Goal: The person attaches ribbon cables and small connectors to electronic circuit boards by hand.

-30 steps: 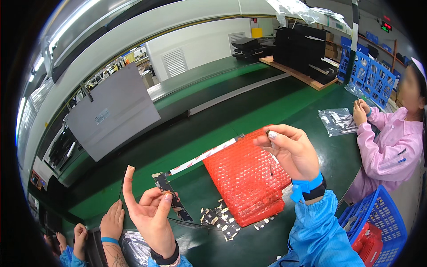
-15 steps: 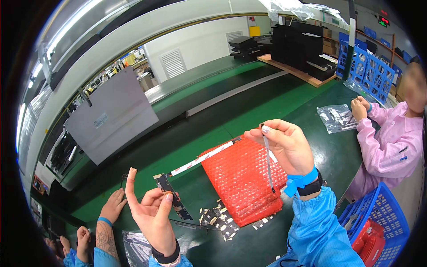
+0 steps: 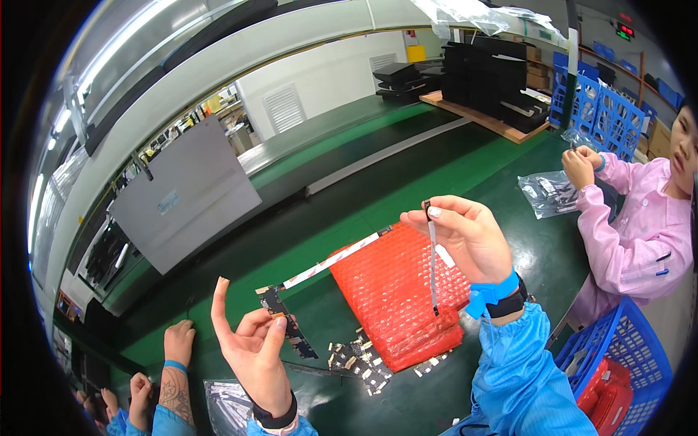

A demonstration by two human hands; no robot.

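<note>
My left hand (image 3: 258,360) pinches a narrow black circuit board (image 3: 291,325) between thumb and fingers, its index finger stretched up. From the board's upper end a flat white ribbon cable (image 3: 331,265) runs up to the right, over the edge of a red bubble-wrap bag (image 3: 392,291). Above that bag, my right hand (image 3: 476,240) holds a thin grey flat cable (image 3: 433,269) by its black upper end. The cable hangs down, its dark lower end over the bag. Below and left of the bag lies a loose heap of small black circuit pieces (image 3: 360,363).
Near my left forearm lies a clear plastic bag of strips (image 3: 231,403). A blue basket (image 3: 632,363) with red packages stands at lower right. A co-worker in pink (image 3: 632,225) handles something beside another clear bag (image 3: 547,193). At left is another person's tattooed forearm (image 3: 174,389).
The hanging grey cable's lower end has swung slightly left. My hands have barely moved. The co-worker's hands at right shifted slightly, and the tattooed person's hand at left changed its pose.
</note>
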